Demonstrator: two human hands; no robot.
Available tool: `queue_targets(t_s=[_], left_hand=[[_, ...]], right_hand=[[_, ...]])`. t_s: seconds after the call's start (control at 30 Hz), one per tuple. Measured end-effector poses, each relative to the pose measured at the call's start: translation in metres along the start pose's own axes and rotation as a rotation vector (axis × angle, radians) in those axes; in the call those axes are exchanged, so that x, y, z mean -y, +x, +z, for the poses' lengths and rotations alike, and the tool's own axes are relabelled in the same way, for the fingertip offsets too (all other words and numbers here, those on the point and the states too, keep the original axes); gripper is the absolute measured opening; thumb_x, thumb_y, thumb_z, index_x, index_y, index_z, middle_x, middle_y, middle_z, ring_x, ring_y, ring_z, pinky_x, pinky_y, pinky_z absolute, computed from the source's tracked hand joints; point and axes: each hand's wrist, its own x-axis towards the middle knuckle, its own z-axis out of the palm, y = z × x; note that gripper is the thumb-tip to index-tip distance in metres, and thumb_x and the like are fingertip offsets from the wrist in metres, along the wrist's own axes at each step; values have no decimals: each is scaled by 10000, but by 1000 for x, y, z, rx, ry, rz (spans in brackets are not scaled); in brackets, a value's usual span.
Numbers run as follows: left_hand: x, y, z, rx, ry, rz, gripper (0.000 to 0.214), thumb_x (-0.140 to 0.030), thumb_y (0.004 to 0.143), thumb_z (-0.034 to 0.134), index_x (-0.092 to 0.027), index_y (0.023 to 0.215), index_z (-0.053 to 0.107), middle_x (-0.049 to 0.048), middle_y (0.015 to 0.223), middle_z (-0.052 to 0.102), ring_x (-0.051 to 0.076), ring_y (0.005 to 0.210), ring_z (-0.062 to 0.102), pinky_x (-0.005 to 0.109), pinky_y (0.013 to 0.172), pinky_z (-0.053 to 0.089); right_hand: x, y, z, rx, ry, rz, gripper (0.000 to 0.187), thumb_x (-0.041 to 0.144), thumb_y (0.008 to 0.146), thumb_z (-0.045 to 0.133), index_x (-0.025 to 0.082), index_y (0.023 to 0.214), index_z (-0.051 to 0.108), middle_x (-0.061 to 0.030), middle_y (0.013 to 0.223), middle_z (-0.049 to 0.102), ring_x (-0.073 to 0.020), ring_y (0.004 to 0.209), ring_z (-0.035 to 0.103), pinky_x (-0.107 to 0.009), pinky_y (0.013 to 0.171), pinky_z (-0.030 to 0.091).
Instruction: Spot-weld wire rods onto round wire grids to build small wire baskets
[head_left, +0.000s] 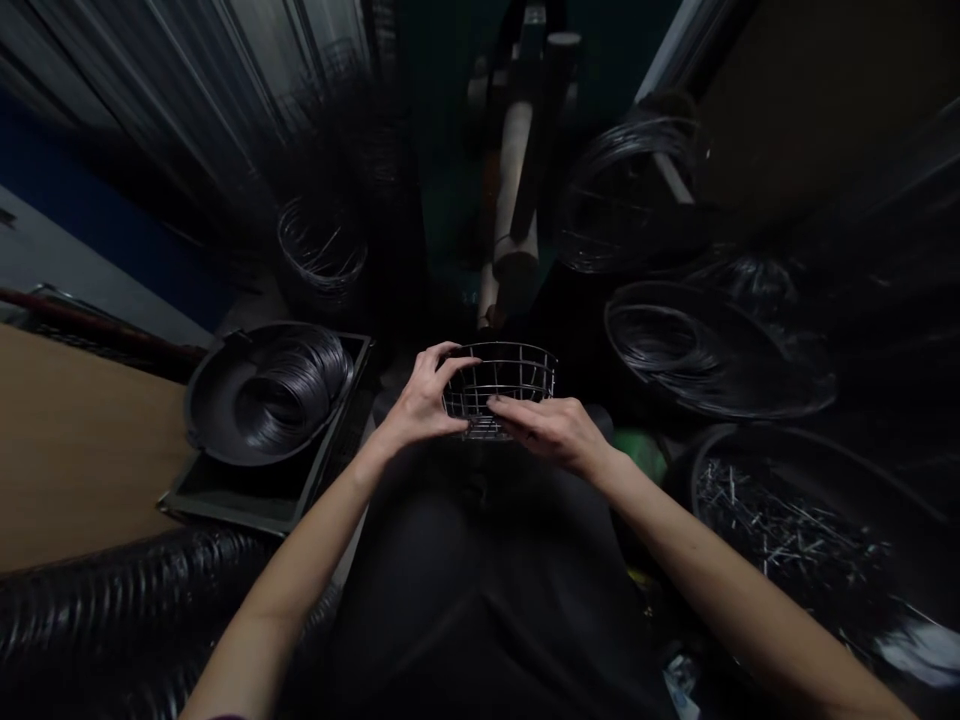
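Note:
A small wire basket of shiny metal is held above my lap, just in front of the machine. My left hand grips its left side, with the fingers over the rim and the thumb low on the mesh. Against the near right part of the basket lies my right hand, its fingers together and pressed to the wires. Its thumb and fingertips are partly hidden, so I cannot make out whether it also pinches a small piece.
To the left, a dark basin holds wire coils on a metal-framed stand. At right are a basin of coiled wire and a tub of short wire pieces. A machine with pale cylindrical parts stands ahead.

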Motion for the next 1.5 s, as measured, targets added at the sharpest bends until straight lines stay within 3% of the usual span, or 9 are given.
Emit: queue_targets(t_s=[0.73, 0.93, 1.07, 1.27, 1.5], left_hand=[[13, 30, -1, -44, -53, 28, 774, -221, 571, 824, -209, 1287, 530, 136, 1382, 436, 343, 1318, 420, 519, 1133, 374], [19, 45, -4, -59, -64, 37, 755, -242, 585, 828, -225, 1279, 531, 121, 1380, 448, 333, 1318, 429, 515, 1121, 386], [23, 49, -4, -65, -66, 36, 759, -206, 575, 823, -228, 1276, 534, 114, 1363, 468, 327, 1317, 438, 504, 1116, 395], [32, 50, -5, -93, -139, 75, 756, -253, 558, 854, -198, 1240, 531, 111, 1294, 536, 302, 1255, 506, 466, 1091, 422], [45, 70, -5, -110, -345, 35, 954, -297, 518, 874, -238, 1339, 393, 106, 1296, 526, 296, 1263, 526, 451, 1075, 442]], right_hand=[[-25, 19, -1, -30, 67, 17, 288, 295, 973, 517, 264, 1204, 687, 2, 1189, 690, -167, 870, 734, -266, 743, 602], [-35, 32, 0, -171, 23, -69, 254, 270, 974, 547, 223, 1180, 687, -1, 1140, 715, -146, 836, 737, -229, 729, 607], [-36, 37, -2, -194, 11, -100, 237, 253, 974, 553, 201, 1166, 680, -7, 1125, 723, -147, 857, 736, -219, 717, 607], [-29, 37, -5, -202, 51, -22, 249, 269, 983, 532, 204, 1170, 684, -25, 1108, 733, -155, 941, 723, -226, 771, 595], [-36, 52, -4, -171, 96, 109, 237, 290, 967, 563, 223, 1151, 698, -43, 1027, 741, -165, 885, 709, -256, 792, 567]])
